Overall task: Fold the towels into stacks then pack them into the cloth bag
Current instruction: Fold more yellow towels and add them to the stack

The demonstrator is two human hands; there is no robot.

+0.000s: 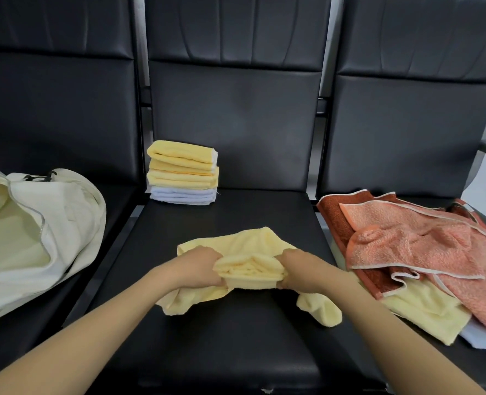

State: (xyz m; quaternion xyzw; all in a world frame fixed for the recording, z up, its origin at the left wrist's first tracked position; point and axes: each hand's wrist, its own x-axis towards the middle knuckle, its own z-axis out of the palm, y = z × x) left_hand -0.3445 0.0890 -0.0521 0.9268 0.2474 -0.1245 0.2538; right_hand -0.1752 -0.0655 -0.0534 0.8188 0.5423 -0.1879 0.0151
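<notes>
Pale yellow terry towel (247,270) sits bunched in the gripping fingers (216,259) of my left hand (200,266) and right hand (300,269), so I'd spread it flat before folding

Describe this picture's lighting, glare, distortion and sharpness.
Head view: soft, even light, only a faint sheen on the black seat backs; wide-angle distortion bows them at the frame's sides; the folded stack and the yellow towel gripped by the left hand and right hand look reasonably sharp.
</notes>
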